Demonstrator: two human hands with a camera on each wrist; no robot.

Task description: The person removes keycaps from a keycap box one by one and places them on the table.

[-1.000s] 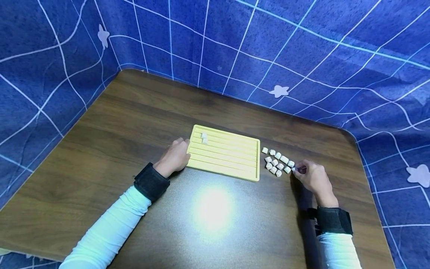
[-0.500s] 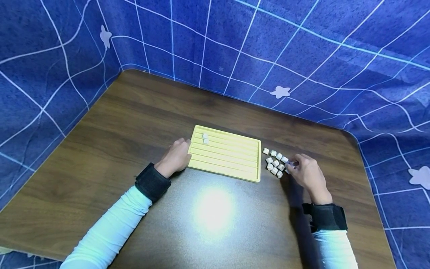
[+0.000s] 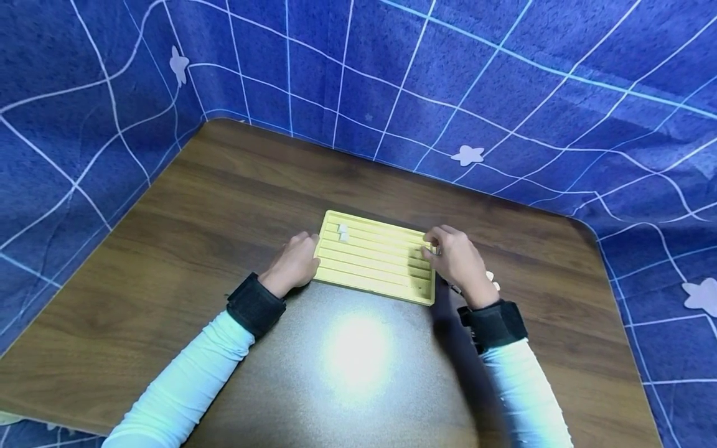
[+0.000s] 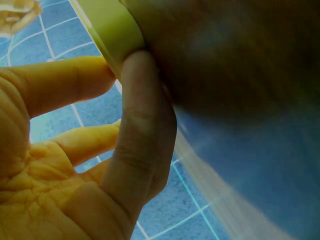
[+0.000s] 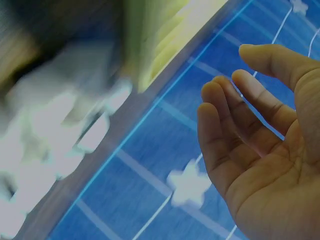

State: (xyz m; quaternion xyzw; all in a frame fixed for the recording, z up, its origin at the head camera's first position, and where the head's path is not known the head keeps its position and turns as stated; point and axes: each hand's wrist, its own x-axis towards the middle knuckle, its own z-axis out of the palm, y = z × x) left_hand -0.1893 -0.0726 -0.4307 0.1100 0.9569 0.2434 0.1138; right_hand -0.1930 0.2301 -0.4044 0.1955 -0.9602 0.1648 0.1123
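Observation:
A yellow ridged tray (image 3: 372, 264) lies on the table. My left hand (image 3: 292, 260) holds its left edge; in the left wrist view the thumb and a finger pinch the tray's rim (image 4: 112, 35). Two small white blocks (image 3: 343, 237) sit near the tray's upper left, one behind the other. Over the tray's right edge is my right hand (image 3: 460, 264), its fingers loosely bent and apart. In the right wrist view nothing shows between those fingers. Several white blocks (image 5: 95, 132) lie beside the tray, blurred there and mostly hidden behind the right hand in the head view.
The brown wooden table (image 3: 252, 180) carries the tray and blocks. A blue curtain (image 3: 313, 68) with white lines and stars stands along its back and sides. Bright light glares off the table (image 3: 355, 354) in front of the tray.
My right hand has moved left from the loose blocks to the tray's right edge, now covering most of those blocks. The left hand stays at the tray's left edge.

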